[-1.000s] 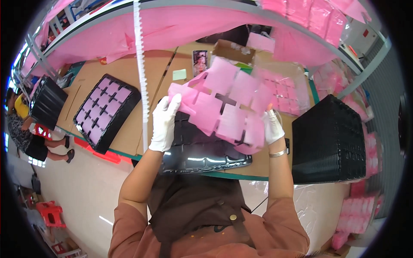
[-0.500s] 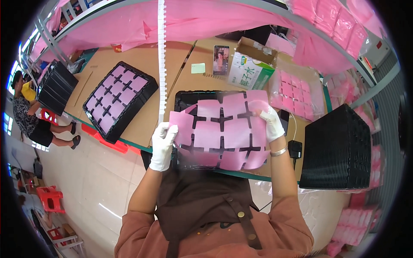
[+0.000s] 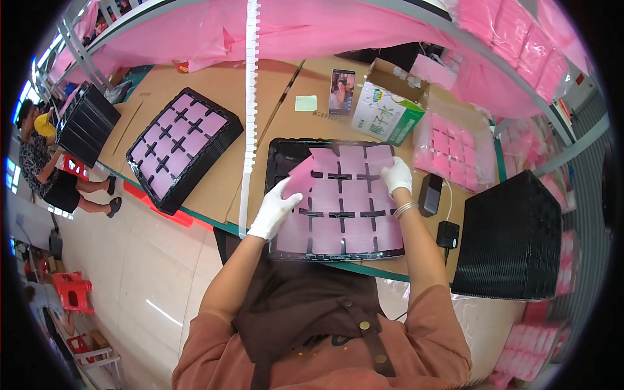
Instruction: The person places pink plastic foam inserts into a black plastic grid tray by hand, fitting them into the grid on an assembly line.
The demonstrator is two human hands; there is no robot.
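A thin pink sheet point(image 3: 330, 234) with cross-shaped cutouts lies over a black plastic tray point(image 3: 286, 151) in front of me. Its upper left part is lifted and folded, so the tray's dark inside shows there. My left hand point(image 3: 276, 209), in a white glove, pinches this raised flap between thumb and fingers. At the tray's right side my right hand point(image 3: 398, 177), also gloved, has its fingers closed at the sheet's edge; its fingertips are partly hidden.
To the left stands a stack of black trays point(image 3: 224, 140) topped with a pink sheet. A taller black tray stack point(image 3: 510, 240) rises at right. Behind are a phone point(image 3: 341, 92), a carton point(image 3: 388, 107) and bagged pink sheets point(image 3: 448, 146). A power bank point(image 3: 430, 194) and an adapter point(image 3: 448, 234) lie beside my right forearm.
The pink sheet has come down from above the tray and now lies mostly flat on it. My left hand has moved right and inward with its flap; my right hand has shifted slightly left.
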